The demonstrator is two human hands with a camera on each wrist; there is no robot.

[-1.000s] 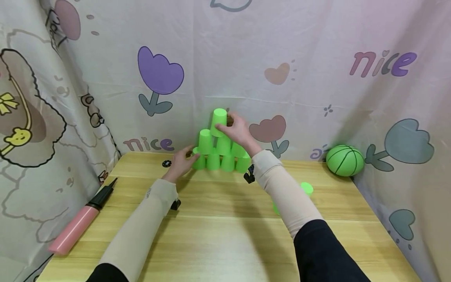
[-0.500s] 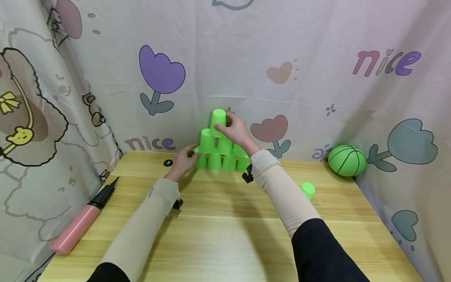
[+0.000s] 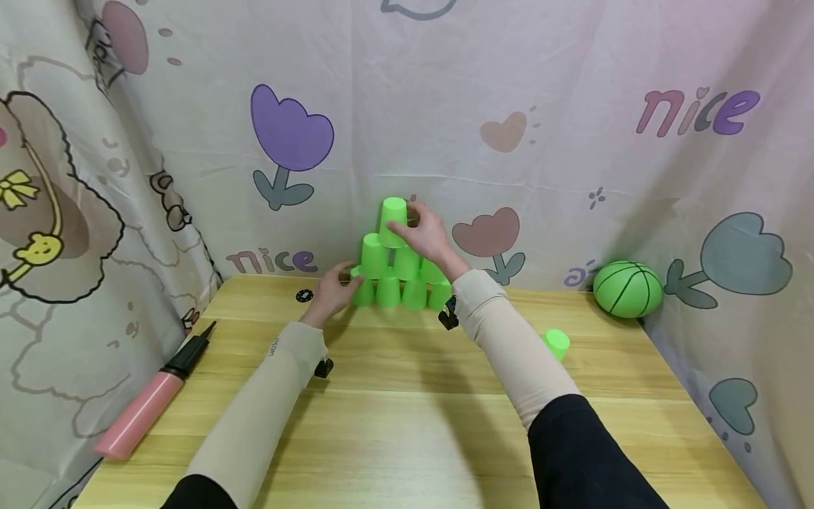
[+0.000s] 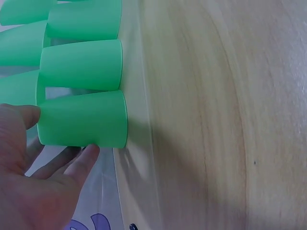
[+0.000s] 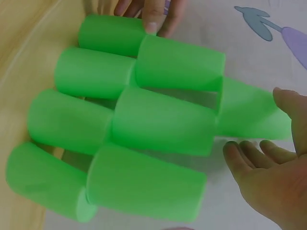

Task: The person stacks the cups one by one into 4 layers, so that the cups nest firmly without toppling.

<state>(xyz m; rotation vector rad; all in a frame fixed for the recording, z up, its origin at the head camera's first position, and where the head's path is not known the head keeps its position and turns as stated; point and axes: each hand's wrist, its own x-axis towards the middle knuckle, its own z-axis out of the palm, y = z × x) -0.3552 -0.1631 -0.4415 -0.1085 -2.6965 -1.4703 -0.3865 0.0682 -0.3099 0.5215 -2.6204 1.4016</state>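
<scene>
Green cups stand upside down in a stacked pyramid at the back of the table. My right hand (image 3: 427, 233) is at the top cup (image 3: 394, 212), its thumb across the front and fingers along the right side. That cup (image 5: 249, 112) sits on the left and middle cups of the row below. At the pyramid's lower left, my left hand (image 3: 332, 291) touches the end cup (image 4: 84, 120) of the bottom row. Its thumb lies by the cup's upturned base, and its extended fingers rest along the outer side. The right forearm passes in front of the table's right part.
Another green cup (image 3: 557, 342) stands apart beside the right forearm. A green ball (image 3: 627, 290) sits in the back right corner. A pink hand pump (image 3: 152, 396) lies along the left edge, and a small black disc (image 3: 304, 295) left of the pyramid. A patterned curtain (image 3: 432, 106) hangs behind.
With the right hand, the top cup has shifted slightly left over the row below, then stayed put. The left hand has kept its place at the end cup.
</scene>
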